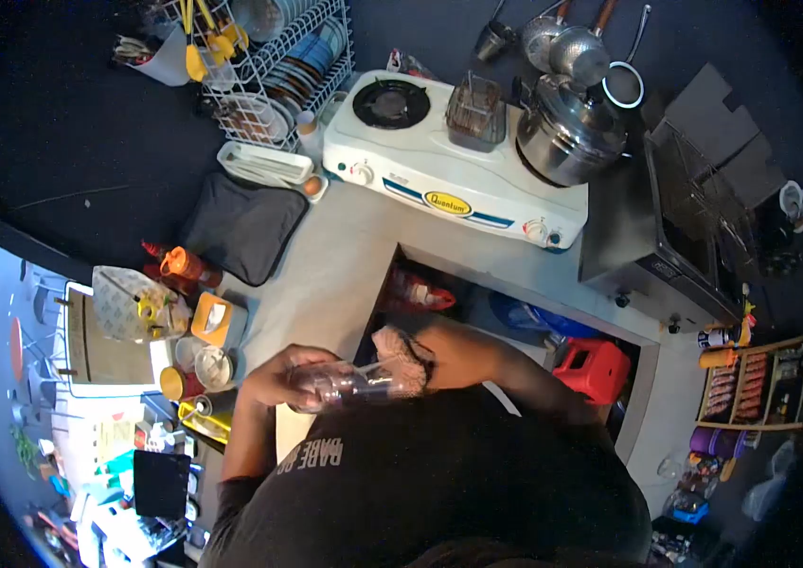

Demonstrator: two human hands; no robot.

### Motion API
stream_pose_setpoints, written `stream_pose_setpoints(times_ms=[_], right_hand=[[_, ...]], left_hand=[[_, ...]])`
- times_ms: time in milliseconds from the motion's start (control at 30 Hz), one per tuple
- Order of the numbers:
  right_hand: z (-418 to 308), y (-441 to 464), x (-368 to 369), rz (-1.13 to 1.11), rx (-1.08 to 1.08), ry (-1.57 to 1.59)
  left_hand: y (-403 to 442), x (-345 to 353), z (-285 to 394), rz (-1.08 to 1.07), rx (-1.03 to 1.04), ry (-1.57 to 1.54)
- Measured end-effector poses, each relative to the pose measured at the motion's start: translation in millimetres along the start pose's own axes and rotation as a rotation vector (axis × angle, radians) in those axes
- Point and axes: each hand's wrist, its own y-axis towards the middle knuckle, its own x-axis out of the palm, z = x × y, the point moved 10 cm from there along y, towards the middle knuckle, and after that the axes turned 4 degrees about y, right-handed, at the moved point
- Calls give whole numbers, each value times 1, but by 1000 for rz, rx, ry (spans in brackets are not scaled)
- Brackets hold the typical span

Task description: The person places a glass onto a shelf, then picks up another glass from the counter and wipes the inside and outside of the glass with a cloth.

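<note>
Bench: pale worktop (pixel 335 256), L-shaped in this view, with an open recess on the near side. Hard surface and hard edge; a dropped vessel would probably chip or crack on either.

Stove: white two-burner unit (pixel 401 142) on the bench, beyond the hands. Left burner bare; no flame made out.

Oven: steel box (pixel 619 265), door side open to view, right of the stove. Well apart from the hands.

Dish rack: white wire rack (pixel 278 57), plates standing in it, far left of the stove.

Pot: lidded steel pot (pixel 558 142) on the stove's right burner.

Dark pad: flat black piece (pixel 245 227) on the bench, near the left-hand clutter.

Red can: handled container (pixel 600 369) down in the recess, under the right arm. A vessel slipping that way could fall past the bench edge into this space.

Clear vessel: see-through, glass or plastic, cannot tell which (pixel 354 383); lies sideways between the two hands, close to the dark shirt (pixel 439 473).

Left hand: curled round the vessel's left end (pixel 278 374), grasping it. Smooth wall; a wet or loose grip could let it turn or slide.

Right hand: at the vessel's other end (pixel 444 355), grasping a bunched cloth; blurred, finger placing hidden. Pushing harder than the left hand braces might shove the vessel loose.

Cloth: pinkish, crumpled (pixel 397 360), against the vessel's right end. Could snag or jam if packed tight inside.
</note>
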Motion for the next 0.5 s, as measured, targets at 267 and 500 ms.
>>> stream_pose_setpoints(times_ms=[267, 500], right_hand=[[-70, 21, -4, 335, -365, -248], [19, 6, -15, 344, 114, 73]], left_hand=[[2, 5, 60, 144, -29, 249], [6, 10, 72, 385, 224, 741]])
